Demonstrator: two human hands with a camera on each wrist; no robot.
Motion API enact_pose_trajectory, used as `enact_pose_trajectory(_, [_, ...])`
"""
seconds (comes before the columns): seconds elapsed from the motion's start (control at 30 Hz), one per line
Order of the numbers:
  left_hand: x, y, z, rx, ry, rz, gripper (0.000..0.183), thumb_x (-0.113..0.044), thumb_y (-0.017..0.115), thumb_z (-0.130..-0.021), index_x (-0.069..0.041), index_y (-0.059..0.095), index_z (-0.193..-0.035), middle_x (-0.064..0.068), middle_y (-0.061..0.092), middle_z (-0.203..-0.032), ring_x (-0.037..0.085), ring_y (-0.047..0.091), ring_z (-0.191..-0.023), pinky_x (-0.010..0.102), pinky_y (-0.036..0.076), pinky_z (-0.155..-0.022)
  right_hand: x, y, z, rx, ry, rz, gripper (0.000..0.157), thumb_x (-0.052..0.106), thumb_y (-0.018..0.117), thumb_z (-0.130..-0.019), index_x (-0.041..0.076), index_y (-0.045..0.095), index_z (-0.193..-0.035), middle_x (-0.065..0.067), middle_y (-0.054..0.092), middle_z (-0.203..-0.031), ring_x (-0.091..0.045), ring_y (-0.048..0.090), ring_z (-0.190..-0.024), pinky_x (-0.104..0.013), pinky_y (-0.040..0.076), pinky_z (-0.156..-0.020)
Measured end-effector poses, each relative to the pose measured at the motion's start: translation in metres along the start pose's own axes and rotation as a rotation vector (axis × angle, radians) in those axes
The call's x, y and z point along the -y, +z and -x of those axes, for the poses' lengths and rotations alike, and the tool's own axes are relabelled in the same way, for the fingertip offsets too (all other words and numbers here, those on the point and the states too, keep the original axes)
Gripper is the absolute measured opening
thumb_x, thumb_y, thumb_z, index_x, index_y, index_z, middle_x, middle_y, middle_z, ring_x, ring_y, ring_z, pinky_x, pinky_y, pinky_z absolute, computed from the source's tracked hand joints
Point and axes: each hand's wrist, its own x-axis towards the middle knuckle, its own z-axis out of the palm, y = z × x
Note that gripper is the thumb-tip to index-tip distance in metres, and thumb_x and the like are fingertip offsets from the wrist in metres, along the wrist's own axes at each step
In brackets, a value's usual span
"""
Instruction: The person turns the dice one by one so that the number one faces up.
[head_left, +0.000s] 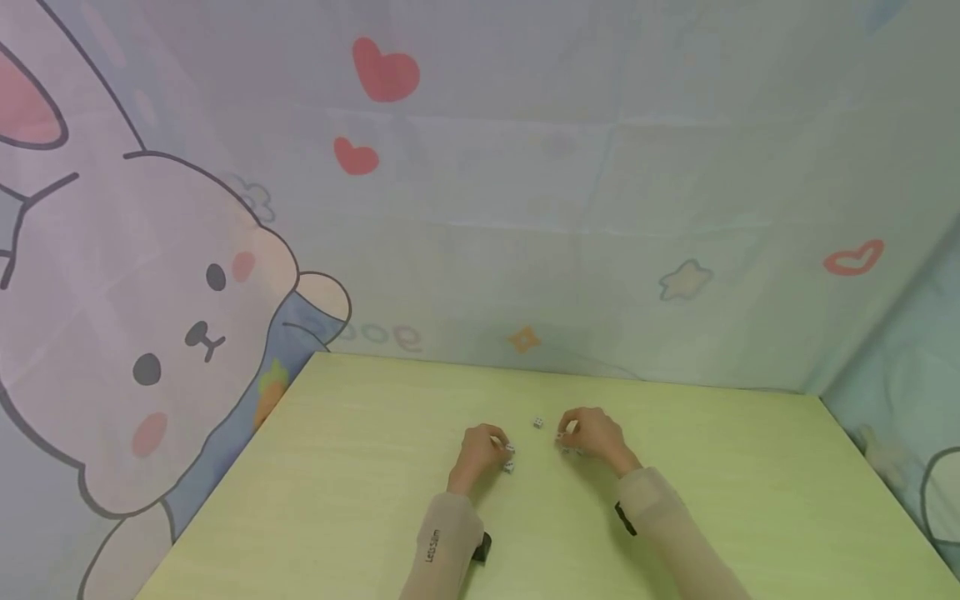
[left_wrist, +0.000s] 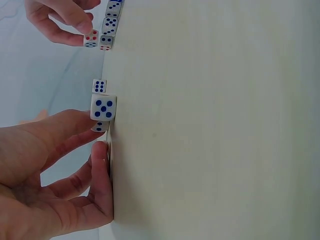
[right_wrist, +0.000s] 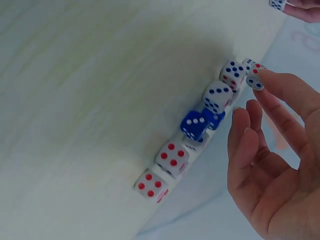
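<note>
My left hand [head_left: 480, 454] holds a small white die [head_left: 510, 448] at its fingertips. Just in front of that hand, another white die [left_wrist: 103, 107] shows five blue pips to the left wrist camera. Between index finger and thumb, my right hand [right_wrist: 285, 150] pinches a white die [right_wrist: 255, 80] with red and blue pips. Beside the right hand runs a line of several dice: white ones with red pips [right_wrist: 151, 185], blue dice [right_wrist: 194, 125], and white ones with blue pips [right_wrist: 217, 96]. Farther back between the hands sits one white die [head_left: 537, 422].
The dice and hands are over a pale yellow table [head_left: 360, 500]. Its far edge meets a hanging cloth [head_left: 525, 208] printed with a rabbit, hearts and stars. Black wrist pieces [head_left: 482, 547] show by the beige sleeves [head_left: 675, 525].
</note>
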Motion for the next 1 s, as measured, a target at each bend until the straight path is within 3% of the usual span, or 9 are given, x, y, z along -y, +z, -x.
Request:
enact_pose_trajectory(0.37, [0.000,0.001,-0.002,-0.003,0.025,0.001,0.014,-0.007,0.068,-0.074,-0.002,0.066,-0.087,0.010,0.066,-0.074,0.016,0.057,-0.063,0.029,0.046,-0.060,0.000,0.014,-0.003,-0.022,-0.007,0.061,0.007,0.022,0.071,-0.074,0.018,0.066,-0.077,-0.003,0.067,-0.085,-0.011,0.050,-0.055,-0.025,0.039,-0.047])
enact_pose_trajectory(0.53, [-0.001,0.001,0.000,0.004,0.033,0.003,0.015,-0.006,0.067,-0.075,-0.001,0.065,-0.088,0.011,0.066,-0.075,0.016,0.057,-0.064,0.029,0.046,-0.060,-0.001,0.015,-0.002,-0.021,0.004,0.077,0.009,0.023,0.072,-0.073,0.018,0.067,-0.078,-0.002,0.067,-0.083,-0.010,0.050,-0.055,-0.025,0.038,-0.046])
enact_pose_trajectory(0.8, [0.000,-0.001,0.000,-0.008,0.050,-0.015,0.014,-0.006,0.067,-0.075,-0.001,0.066,-0.087,0.011,0.065,-0.076,0.016,0.058,-0.063,0.029,0.047,-0.058,-0.005,-0.005,0.007,-0.047,-0.020,-0.027,0.017,0.020,0.067,-0.078,0.011,0.066,-0.093,-0.003,0.065,-0.072,-0.013,0.056,-0.052,-0.025,0.041,-0.043])
enact_pose_trajectory(1.0, [0.001,0.001,-0.001,-0.014,0.055,-0.013,0.012,-0.006,0.067,-0.074,-0.002,0.066,-0.086,0.011,0.066,-0.075,0.017,0.059,-0.063,0.028,0.047,-0.058,-0.027,-0.024,0.019,-0.082,-0.018,-0.080,0.019,0.019,0.063,-0.081,0.008,0.064,-0.096,-0.006,0.063,-0.077,-0.012,0.053,-0.055,-0.025,0.041,-0.046])
